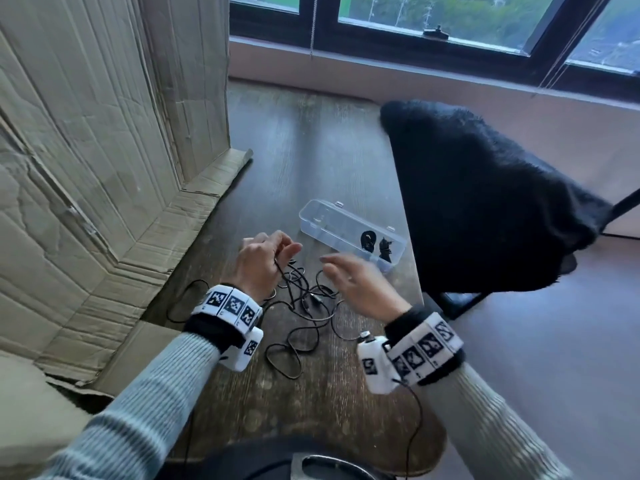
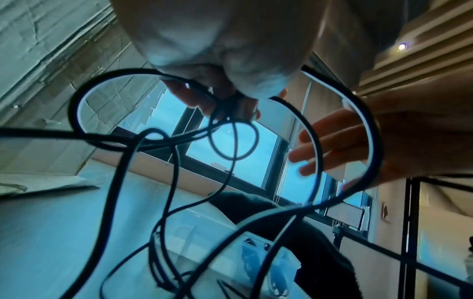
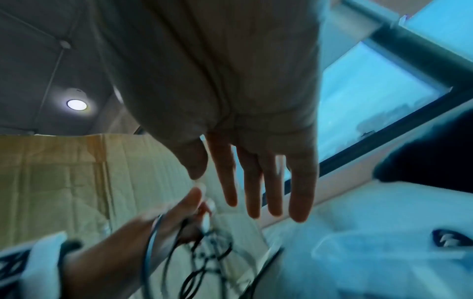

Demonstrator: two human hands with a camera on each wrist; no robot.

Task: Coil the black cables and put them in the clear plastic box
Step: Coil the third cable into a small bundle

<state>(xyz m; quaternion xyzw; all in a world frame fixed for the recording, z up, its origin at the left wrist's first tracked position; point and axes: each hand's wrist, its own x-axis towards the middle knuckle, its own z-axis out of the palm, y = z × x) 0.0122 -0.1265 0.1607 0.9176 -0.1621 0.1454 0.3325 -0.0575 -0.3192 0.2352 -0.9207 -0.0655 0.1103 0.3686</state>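
Note:
A tangle of thin black cables (image 1: pixel 304 306) lies on the dark wooden table (image 1: pixel 311 403). My left hand (image 1: pixel 263 258) pinches a strand of the black cable (image 2: pixel 230 109) and lifts it above the heap, loops hanging below. My right hand (image 1: pixel 349 278) hovers just right of it with straight, spread fingers (image 3: pixel 256 192), holding nothing. The clear plastic box (image 1: pixel 349 233) sits open behind the hands; two small coiled black cables (image 1: pixel 375 244) lie in its right end.
A big flattened cardboard sheet (image 1: pixel 86 168) leans along the left side. A chair with a black fuzzy cover (image 1: pixel 485 202) stands at the table's right edge. The window sill (image 1: pixel 415 64) runs behind. Wrist-band leads trail off the near edge.

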